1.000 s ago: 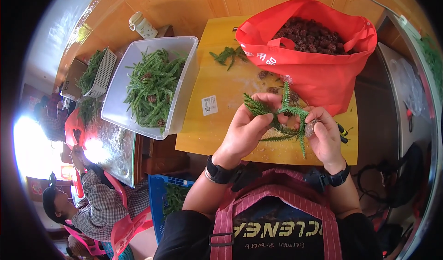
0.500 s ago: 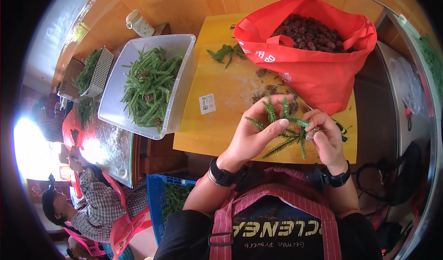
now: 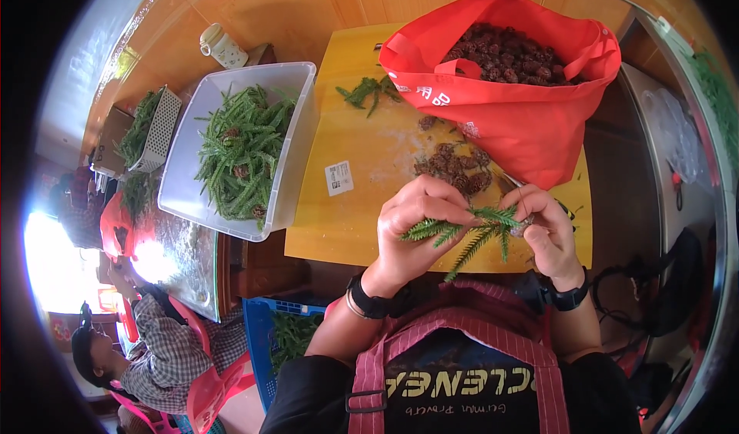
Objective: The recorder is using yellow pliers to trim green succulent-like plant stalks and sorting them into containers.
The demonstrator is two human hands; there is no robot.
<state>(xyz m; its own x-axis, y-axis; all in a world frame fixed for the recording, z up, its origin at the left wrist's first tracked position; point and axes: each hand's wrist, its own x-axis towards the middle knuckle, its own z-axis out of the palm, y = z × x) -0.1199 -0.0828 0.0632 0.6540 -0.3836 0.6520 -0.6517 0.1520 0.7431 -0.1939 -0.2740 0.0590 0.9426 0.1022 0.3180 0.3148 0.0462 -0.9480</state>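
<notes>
My left hand [image 3: 416,230] pinches a green artificial fir sprig [image 3: 471,251], its needled branches hanging between my hands above the near edge of the yellow board [image 3: 369,238]. Closed round a small brown pine cone [image 3: 521,227] at the sprig's right end, my right hand [image 3: 553,242] touches the stem with its fingertips. Whether cone and sprig are joined cannot be made out. Just beyond my fingers lies a pile of loose pine cones [image 3: 454,166]. A red bag [image 3: 508,130] full of dark pine cones stands behind it.
To the left, a clear plastic bin [image 3: 299,157] holds several sprigs with cones. Loose greenery [image 3: 369,94] and a white label [image 3: 339,178] lie on the board. A blue crate [image 3: 262,334] sits below left. A seated person [image 3: 165,357] in a checked shirt is farther left.
My left fingers have closed over the sprig's branches, turning it flatter and lower. The loose cone pile shows more. My right hand keeps its hold on the cone.
</notes>
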